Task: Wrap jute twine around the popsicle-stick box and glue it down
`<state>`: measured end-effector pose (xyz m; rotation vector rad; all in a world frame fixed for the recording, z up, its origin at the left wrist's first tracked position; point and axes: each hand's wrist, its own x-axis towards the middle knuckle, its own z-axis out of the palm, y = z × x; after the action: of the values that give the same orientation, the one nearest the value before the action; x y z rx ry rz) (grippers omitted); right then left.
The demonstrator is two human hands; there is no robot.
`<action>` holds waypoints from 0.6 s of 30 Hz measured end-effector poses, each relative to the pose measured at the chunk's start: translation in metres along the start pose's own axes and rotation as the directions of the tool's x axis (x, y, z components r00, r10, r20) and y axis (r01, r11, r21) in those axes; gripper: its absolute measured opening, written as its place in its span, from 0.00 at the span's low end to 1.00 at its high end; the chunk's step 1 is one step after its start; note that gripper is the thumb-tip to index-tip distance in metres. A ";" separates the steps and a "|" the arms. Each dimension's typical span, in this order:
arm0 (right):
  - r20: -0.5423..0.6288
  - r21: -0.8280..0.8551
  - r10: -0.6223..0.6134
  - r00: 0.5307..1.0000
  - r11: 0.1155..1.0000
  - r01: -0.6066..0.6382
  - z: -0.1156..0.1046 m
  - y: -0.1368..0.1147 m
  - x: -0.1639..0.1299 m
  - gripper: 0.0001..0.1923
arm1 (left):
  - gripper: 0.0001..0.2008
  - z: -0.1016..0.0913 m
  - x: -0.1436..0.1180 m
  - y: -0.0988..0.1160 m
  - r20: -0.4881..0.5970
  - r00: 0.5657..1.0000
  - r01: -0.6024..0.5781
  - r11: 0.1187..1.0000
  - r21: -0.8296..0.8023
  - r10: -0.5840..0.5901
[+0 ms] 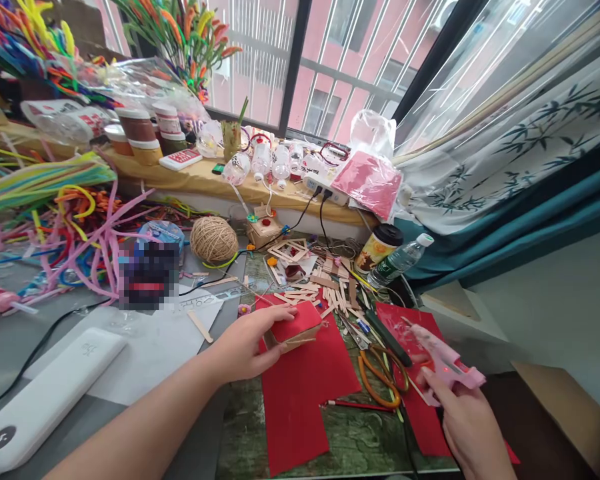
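Note:
My left hand [253,343] grips a small cardboard box [300,321] with red paper on its top, thumb at the near side and fingers over the top. Beneath it lies a red paper sheet [300,427] with a piece cut out of one corner. On the right, my right hand [467,413] is wrapped round a pink hot glue gun [443,360], its nozzle pointing up and left over a second red sheet [423,420]. Between the hands rest orange-handled scissors [380,377] and a red pencil [360,405].
Loose craft sticks [335,287] are heaped behind the box. Nearby stand a ball of twine [213,240], a lidded cup [380,247] and a water bottle [400,260]. A white power bank [55,393] lies at left, with pipe cleaners [100,240] piled behind it.

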<state>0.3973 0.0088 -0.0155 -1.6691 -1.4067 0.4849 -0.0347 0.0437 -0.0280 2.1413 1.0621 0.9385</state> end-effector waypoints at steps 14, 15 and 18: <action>0.634 0.247 -0.286 0.718 0.955 0.162 0.086 -0.119 -0.035 0.06 | 0.25 -0.002 0.001 0.001 0.061 0.998 0.009 1.000 -0.004 -0.009; 0.633 0.248 -0.286 0.720 0.955 0.162 0.087 -0.118 -0.035 0.06 | 0.25 -0.003 0.002 0.000 0.062 0.998 0.014 1.000 -0.011 -0.013; 0.638 0.248 -0.272 0.721 0.958 0.142 0.090 -0.113 -0.035 0.07 | 0.25 -0.004 0.002 -0.001 0.058 0.998 0.016 0.999 -0.029 -0.014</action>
<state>0.2526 0.0063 0.0192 -1.1948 -1.9677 1.1278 -0.0373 0.0466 -0.0253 2.1204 1.0288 0.8749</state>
